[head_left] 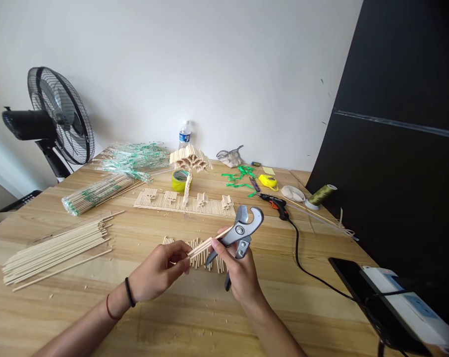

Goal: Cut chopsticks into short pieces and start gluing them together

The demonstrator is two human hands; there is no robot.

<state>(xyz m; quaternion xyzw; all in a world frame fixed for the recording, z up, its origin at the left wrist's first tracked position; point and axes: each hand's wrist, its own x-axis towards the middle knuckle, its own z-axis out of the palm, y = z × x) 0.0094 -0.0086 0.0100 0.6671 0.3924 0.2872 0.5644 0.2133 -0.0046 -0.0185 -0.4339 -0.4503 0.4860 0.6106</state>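
Left hand (155, 271) pinching thin sticks (201, 248); right hand (242, 277) gripping cutter (240, 231), also steadying sticks; sticks probably light, stiff, snappable, best pinched mid-length; cutter likely heavier

Grey hand-held pipe cutter (240, 230), tilted, hooked head uppermost, jaws parted; slender pale wooden sticks (202, 248) slant upward right, meeting the cutter.

Left hand (159, 272) pinching thin wooden sticks (201, 248), right hand (242, 275) gripping grey pipe cutter (240, 230), thumb on sticks, short stick pieces (199, 259) below, stick-built model (186, 204) behind, glue gun (278, 204) to the right, fan (62, 116) far left.
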